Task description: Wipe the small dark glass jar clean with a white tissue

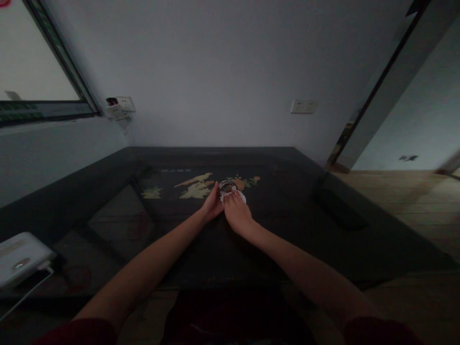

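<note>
In the middle of the dark table, a small round container (226, 185) with a shiny, patterned rim is held near the tabletop; it looks like a glass dish or ashtray, but the dim light leaves its kind unclear. My left hand (213, 205) wraps the container's left side, thumb up along the rim. A crumpled white tissue (243, 197) lies under the fingers of my right hand (237, 211), which press it against the near right side of the container. My right hand hides much of the tissue and the container's lower part.
The dark, glossy table (283, 239) carries a bird and flower picture (196, 186). A white box (23, 258) with a cable (27, 294) sits at the left edge. Toward the right lies a long dark object (339, 209). Behind the table rises a wall with sockets (304, 106).
</note>
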`<state>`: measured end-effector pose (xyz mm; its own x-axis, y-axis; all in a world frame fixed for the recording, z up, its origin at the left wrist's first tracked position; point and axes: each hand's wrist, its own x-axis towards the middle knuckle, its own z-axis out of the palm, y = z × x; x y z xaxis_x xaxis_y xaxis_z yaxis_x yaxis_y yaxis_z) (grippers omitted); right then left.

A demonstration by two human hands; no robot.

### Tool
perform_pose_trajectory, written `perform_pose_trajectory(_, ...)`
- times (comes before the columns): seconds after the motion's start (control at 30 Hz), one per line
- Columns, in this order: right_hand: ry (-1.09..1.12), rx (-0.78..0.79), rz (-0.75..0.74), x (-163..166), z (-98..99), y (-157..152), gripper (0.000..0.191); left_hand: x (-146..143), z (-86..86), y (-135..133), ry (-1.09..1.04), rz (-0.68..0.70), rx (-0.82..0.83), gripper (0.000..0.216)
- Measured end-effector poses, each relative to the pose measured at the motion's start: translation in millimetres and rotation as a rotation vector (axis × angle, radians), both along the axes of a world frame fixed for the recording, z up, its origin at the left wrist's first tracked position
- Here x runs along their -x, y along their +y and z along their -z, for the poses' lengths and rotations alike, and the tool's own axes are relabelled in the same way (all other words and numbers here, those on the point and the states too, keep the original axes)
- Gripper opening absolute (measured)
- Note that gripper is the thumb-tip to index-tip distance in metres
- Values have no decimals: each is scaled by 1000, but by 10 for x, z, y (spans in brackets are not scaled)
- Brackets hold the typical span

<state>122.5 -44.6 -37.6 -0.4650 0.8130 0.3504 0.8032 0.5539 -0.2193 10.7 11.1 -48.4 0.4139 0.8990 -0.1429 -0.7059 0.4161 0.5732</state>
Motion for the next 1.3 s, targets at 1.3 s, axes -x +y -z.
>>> perform_pose_trajectory(1.3,26,12,-24,3,-4,-14,43,-25,-32,-32,-10,-4,6,55)
